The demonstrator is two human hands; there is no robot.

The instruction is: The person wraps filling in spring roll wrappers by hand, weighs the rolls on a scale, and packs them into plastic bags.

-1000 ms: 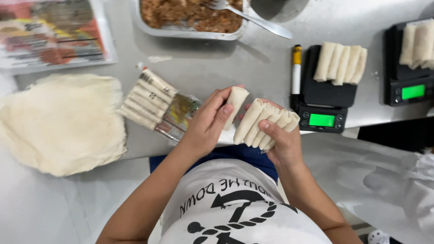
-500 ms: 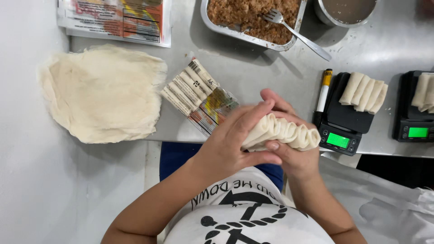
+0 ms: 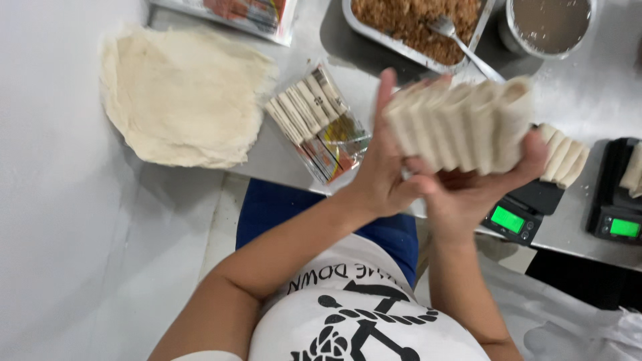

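Steel worktable [image 3: 588,87]: spans the far side of the scene, bearing all items below.

Stack of thin dough sheets [image 3: 184,93]: far left, lying flat and rumpled, overhanging the table's near edge.

Foil tray of brown minced filling [image 3: 408,20]: far centre, a fork [image 3: 461,40] resting in it. Just right, a round metal bowl [image 3: 545,23] of brownish liquid.

Row of rolled pastries [image 3: 461,124]: pale, side by side, lifted off the table at centre, pressed between both hands. Left hand [image 3: 381,167] closes on the row's left end, fingers upright; right hand [image 3: 468,190] cups it from beneath, thumb clamped on the right end.

Clear packet of rolls [image 3: 314,120]: on the table, just left of the left hand.

Two black scales with green displays: one [image 3: 518,210] near right, carrying rolls [image 3: 562,157]; another [image 3: 618,207] at the right edge.
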